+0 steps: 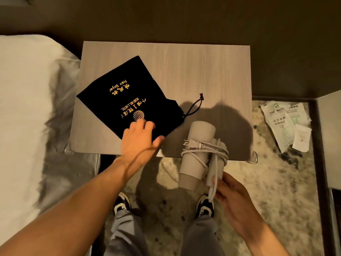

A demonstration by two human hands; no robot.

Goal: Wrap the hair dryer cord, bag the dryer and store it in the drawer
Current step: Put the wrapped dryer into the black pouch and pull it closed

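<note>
A white hair dryer point(195, 145) hangs over the front edge of the wooden bedside table point(184, 71), its cord point(208, 148) coiled around the barrel and folded handle, plug on top. My right hand point(232, 198) grips the handle end and the loose cord from below. A black drawstring bag point(129, 97) with gold lettering lies flat on the table's left half. My left hand point(140, 137) rests on the bag's near corner, fingers spread on the fabric. No drawer is visible.
A white bed point(24, 108) lies along the left side. Crumpled plastic packets and paper point(287, 124) lie on the patterned carpet at the right. A pale panel point(330, 137) stands at the far right. My shoes show below the table.
</note>
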